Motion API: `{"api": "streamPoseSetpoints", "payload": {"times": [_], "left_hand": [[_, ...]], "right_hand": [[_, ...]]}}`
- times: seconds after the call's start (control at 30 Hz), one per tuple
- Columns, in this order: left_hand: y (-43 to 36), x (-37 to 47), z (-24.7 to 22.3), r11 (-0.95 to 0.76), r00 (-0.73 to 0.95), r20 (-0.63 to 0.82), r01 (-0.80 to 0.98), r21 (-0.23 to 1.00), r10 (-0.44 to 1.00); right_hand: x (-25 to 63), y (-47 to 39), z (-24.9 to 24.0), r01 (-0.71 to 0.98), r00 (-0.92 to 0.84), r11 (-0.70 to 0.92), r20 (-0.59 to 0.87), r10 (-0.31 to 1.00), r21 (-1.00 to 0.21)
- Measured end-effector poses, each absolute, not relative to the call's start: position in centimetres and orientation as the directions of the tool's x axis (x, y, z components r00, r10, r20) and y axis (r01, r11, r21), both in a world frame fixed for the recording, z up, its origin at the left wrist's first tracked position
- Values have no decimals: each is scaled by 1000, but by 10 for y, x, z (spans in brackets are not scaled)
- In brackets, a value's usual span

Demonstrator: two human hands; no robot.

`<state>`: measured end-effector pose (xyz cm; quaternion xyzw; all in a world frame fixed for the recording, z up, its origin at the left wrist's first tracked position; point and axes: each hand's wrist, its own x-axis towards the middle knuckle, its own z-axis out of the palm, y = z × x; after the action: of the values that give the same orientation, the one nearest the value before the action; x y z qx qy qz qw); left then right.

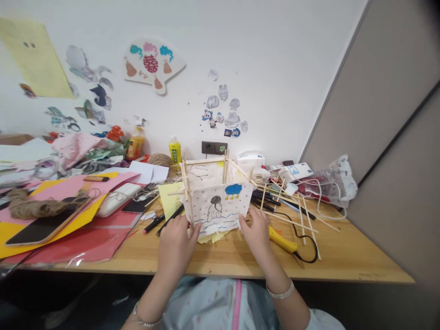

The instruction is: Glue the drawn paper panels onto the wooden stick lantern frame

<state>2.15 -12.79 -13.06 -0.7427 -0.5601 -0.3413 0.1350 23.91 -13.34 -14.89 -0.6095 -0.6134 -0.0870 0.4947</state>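
Note:
A box-shaped frame of thin wooden sticks [186, 181] stands upright near the middle of the table, with white drawn-on panels around its sides. Its front panel [220, 208] shows a blue cloud, a small dark-topped figure and wavy blue lines. My left hand [177, 240] grips the lower left corner, thumb in front of the panel. At the lower right corner, my right hand [256, 231] pinches the panel's edge. Yellow paper [171, 200] lies behind and beneath the frame. The fingertips behind the panel are partly hidden.
A yellow tool [283, 240] with a black cord lies right of my right hand, near loose sticks [304, 220]. Black markers [154, 223] lie left of the frame. Further left are a phone [44, 222] and coloured folders [103, 238]. Bottles [175, 151] stand behind.

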Motion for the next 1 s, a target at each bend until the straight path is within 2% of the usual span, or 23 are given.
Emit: {"api": "streamPoseSetpoints", "payload": {"times": [0.17,0.27,0.43,0.73,1.0], "left_hand": [[-128,12,-132,-304,157,707,949,85,689],[-127,3,-133,-297,144,681,948,113,718],[-129,-5,-130,-297,120,646,939,171,754],[-136,-7,-119,-324,179,650,940,110,738],[-133,-7,-123,-325,204,662,943,64,722]], "right_hand": [[238,-139,-142,796,170,344,729,663,-498],[235,-142,-139,748,157,409,738,656,-523],[235,-138,-134,530,254,533,723,643,-660],[231,-118,-123,339,381,578,670,638,-743],[229,-111,-124,292,388,583,651,652,-758]]}}
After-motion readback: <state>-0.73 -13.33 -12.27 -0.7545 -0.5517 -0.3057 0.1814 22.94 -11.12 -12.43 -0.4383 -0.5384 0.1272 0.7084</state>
